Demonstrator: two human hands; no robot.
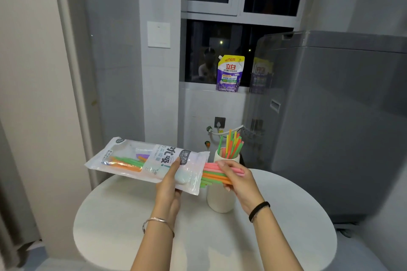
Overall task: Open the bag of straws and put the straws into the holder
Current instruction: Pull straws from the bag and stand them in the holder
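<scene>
Home laundry corner — washing machine (330, 116), detergent pouch (230, 73)

Pale grey tiled wall (119, 72) across upper left, white switch plate (158, 34) mounted on it. Dark night window (240, 28) at top centre, detergent pouch (230, 73) standing on its sill. Grey washing machine (330, 116) filling the right. Round white table (204, 237) below centre.
</scene>
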